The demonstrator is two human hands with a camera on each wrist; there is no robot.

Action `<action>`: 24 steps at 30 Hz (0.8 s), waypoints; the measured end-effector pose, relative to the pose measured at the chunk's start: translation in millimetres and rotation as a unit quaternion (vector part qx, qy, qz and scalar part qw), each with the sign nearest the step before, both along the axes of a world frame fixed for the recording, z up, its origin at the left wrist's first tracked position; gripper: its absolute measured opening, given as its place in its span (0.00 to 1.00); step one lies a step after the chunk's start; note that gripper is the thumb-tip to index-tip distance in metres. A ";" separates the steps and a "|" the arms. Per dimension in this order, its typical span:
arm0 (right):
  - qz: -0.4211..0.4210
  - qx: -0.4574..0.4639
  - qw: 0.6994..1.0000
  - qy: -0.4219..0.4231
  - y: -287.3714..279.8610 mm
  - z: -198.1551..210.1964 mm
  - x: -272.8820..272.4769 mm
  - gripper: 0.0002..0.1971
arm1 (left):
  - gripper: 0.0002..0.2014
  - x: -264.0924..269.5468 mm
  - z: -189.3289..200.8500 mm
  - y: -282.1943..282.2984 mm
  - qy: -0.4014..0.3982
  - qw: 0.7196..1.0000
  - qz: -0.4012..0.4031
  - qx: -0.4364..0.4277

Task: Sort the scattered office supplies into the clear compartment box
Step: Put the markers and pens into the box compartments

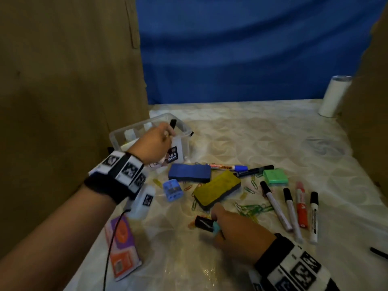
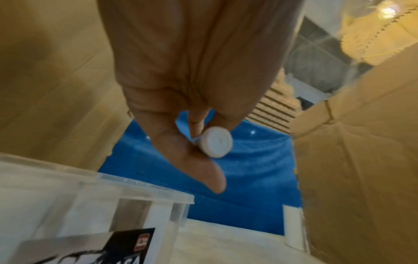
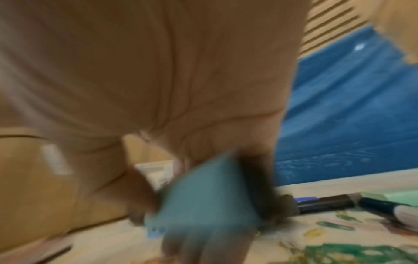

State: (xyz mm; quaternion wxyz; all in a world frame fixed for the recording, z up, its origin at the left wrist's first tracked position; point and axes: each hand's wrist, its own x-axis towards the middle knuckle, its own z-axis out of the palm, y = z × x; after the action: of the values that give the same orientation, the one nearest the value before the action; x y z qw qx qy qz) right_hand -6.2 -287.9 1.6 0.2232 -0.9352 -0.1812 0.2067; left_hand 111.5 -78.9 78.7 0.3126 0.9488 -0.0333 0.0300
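Two hands are busy: nearest, the right hand [image 1: 235,229] curls its fingers round a small teal and black block [image 1: 206,224], too blurred to name, just above the surface [image 1: 231,131]. Beyond it lie a yellow eraser [image 1: 217,189], a blue eraser [image 1: 189,172], loose paper clips [image 1: 252,208] and, to its right, four markers [image 1: 291,208]. Farther off, the left hand [image 1: 153,143] pinches a black-capped marker [image 1: 172,123] between thumb and fingers, held above the clear box [image 1: 182,124].
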 end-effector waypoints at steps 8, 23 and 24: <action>-0.016 0.014 0.999 -0.031 -15.2 3.1 10.2 0.16 | 0.14 132.2 -2.9 0.6 0.058 0.977 0.075 0.192; -0.007 0.055 0.998 -0.002 -18.0 17.4 29.2 0.22 | 0.25 32.1 -34.4 62.8 0.009 0.956 0.138 0.257; -0.008 0.050 0.999 -0.015 -12.4 25.0 37.9 0.20 | 0.26 28.6 -44.4 69.1 0.017 0.955 0.149 0.256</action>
State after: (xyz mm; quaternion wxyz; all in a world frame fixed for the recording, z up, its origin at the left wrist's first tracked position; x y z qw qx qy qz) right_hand 31.7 -300.3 26.6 0.2682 -0.9275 -0.1870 0.1814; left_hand 140.1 -9.8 34.3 0.0515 0.9916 0.1075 0.0502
